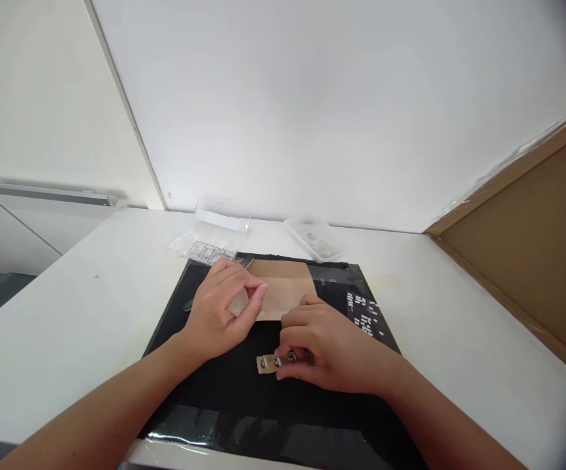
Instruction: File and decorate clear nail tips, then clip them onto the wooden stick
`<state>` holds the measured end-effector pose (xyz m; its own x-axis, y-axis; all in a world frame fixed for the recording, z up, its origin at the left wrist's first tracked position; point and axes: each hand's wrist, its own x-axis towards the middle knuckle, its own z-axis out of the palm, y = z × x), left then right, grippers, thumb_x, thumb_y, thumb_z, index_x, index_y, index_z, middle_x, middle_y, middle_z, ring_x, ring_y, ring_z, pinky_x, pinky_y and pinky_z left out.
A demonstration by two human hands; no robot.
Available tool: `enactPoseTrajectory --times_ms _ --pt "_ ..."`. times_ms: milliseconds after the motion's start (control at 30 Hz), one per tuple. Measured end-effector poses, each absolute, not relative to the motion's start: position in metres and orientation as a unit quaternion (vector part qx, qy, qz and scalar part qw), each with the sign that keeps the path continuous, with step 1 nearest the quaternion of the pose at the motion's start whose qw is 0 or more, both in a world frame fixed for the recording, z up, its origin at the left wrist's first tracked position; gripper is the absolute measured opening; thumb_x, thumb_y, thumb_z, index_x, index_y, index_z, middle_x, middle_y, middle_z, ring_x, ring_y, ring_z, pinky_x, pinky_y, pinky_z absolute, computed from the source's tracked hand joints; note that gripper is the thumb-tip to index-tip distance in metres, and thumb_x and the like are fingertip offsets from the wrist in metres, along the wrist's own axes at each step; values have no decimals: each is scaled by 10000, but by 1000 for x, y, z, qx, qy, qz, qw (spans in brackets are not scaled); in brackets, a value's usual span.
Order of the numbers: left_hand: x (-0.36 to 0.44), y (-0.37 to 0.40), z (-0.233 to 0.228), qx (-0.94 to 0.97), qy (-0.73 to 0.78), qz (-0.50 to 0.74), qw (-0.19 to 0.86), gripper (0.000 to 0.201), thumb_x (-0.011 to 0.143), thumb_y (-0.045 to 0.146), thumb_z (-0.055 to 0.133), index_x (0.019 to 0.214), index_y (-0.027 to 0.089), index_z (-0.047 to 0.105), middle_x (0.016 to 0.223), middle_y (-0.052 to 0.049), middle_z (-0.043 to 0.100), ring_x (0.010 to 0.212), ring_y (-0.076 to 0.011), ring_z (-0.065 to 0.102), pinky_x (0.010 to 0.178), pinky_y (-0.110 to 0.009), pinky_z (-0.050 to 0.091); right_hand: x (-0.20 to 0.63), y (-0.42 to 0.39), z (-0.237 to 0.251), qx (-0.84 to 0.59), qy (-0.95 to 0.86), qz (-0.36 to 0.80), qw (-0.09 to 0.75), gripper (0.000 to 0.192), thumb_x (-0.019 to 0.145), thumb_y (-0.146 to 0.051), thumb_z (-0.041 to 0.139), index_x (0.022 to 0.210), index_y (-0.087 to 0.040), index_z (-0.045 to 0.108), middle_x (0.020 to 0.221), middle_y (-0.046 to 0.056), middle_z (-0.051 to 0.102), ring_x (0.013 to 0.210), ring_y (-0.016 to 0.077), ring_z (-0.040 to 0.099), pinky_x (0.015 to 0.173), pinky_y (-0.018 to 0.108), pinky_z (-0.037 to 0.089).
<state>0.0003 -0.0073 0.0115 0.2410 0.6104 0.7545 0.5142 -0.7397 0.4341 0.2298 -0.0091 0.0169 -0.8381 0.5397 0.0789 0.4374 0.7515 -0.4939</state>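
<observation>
Brown kraft paper (283, 290) lies flat on a black mat (224, 385) in the head view, and the mat covers the middle of a white table (67, 307). The left hand (221, 310) rests on the paper's near left part, its fingers curled and thumb and forefinger pinched together over a small pale piece; what that piece is cannot be made out. The right hand (324, 349) sits just beside it, nearer the person, fingers bent down onto a small tan strip (275, 363) that lies on the mat. The strip carries a row of small metal studs, and the fingertips cover its right end, so the hand presses or pinches it rather than lifting it. Right of the hands, a cluster of small white pieces (363, 313) lies in short rows on the mat. Beyond the mat's far edge stand a clear plastic bag (202, 248) with printed marks, a clear box (221, 219) behind it, and a shallow clear tray (314, 240) holding small parts. A brown board (532, 254) leans along the right side against the white wall (312, 98)
</observation>
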Motion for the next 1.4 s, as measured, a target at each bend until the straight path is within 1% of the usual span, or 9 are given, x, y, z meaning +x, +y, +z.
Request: enactPoseTrajectory --times_ms 533,733,900,967,1033,1133,1200,1267,1400 --pt "0 -9 11 790 361 493 43 97 952 109 626 883 177 627 772 -17 665 729 -156 514 768 -354 446 230 -11 20 -280 -923 242 103 259 828 -447 854 883 -228 728 721 -58 653 696 117 583 810 329 348" --pt "-1 -6 9 797 374 472 43 96 984 131 605 906 175 641 771 -14 660 749 -164 516 786 -357 451 239 -4 24 -274 -924 209 164 397 799 -590 830 931 -229 730 787 -41 677 721 122 602 817 333 360" --pt "-5 0 1 802 384 455 48 143 1027 139 554 976 188 679 790 -12 700 834 -188 579 826 -351 494 260 17 26 -327 -896 74 292 217 1025 -380 630 888 -244 728 803 -9 737 768 142 654 830 350 372" --pt "-8 4 -5 801 388 454 43 197 1036 125 521 1112 194 689 843 -22 733 923 -212 602 870 -367 517 272 30 20 -390 -859 17 331 199 1051 -274 545 978 -255 729 828 -6 761 801 162 684 867 369 401" --pt "-12 8 -11 804 401 439 30 309 1035 101 488 1284 201 643 938 -38 761 1012 -239 593 920 -398 530 285 44 9 -455 -822 -9 343 284 1024 -149 453 1104 -254 705 888 0 780 874 189 710 925 399 438" --pt "-20 15 -16 817 424 392 4 482 1008 34 426 1451 199 522 1067 -61 761 1098 -269 550 953 -444 531 304 64 -10 -509 -803 27 308 477 913 -27 405 1276 -226 642 1080 32 780 977 202 723 954 400 504" --pt "-24 17 -15 825 433 363 -14 503 993 17 409 1462 178 499 1102 -77 745 1122 -283 529 977 -470 522 312 73 -19 -512 -809 55 284 484 924 -57 417 1342 -209 606 1158 61 755 1027 208 712 955 386 530" --pt "-27 19 -12 828 444 339 -37 428 1000 66 450 1408 158 541 1081 -90 733 1126 -300 525 986 -487 514 316 75 -22 -522 -812 63 253 356 987 -176 460 1287 -220 647 1179 71 736 1050 222 696 931 382 535" --pt "-28 20 -7 825 470 305 -75 237 1010 181 516 1195 152 659 1013 -104 718 1083 -317 527 936 -485 523 316 71 -13 -537 -821 72 181 225 1005 -362 554 1071 -266 747 1052 38 735 894 202 681 791 352 509"
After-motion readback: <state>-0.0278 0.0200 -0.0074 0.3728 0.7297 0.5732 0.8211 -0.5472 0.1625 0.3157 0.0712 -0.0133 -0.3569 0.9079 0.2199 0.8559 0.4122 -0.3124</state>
